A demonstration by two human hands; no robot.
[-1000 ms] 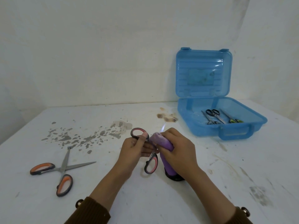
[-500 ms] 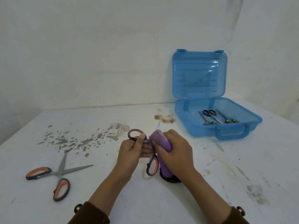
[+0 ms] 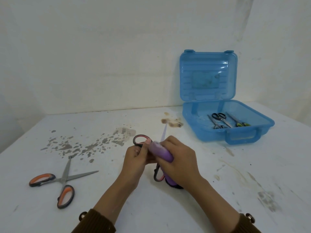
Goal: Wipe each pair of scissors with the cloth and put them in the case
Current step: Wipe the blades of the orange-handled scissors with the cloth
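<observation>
Left hand [image 3: 134,159] clamped on the handles of the pink-handled scissors [image 3: 141,140], right hand [image 3: 180,159] curled round the purple cloth [image 3: 159,151] wrapped over the blades, centre frame. Blades mostly hidden under cloth and fingers; only a blurred tip pokes out above. Open blue case [image 3: 210,134] sits upper right of the grip, small scissors [image 3: 218,117] inside, count unclear; orange-handled scissors [image 3: 64,179] lie open, lower left.

Single head view, forward-down, seemingly near table [image 3: 168,209].

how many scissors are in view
5: pink-handled pair in the left hand, orange-handled pair on the table, three pairs in the blue case; more may be hidden.
</observation>
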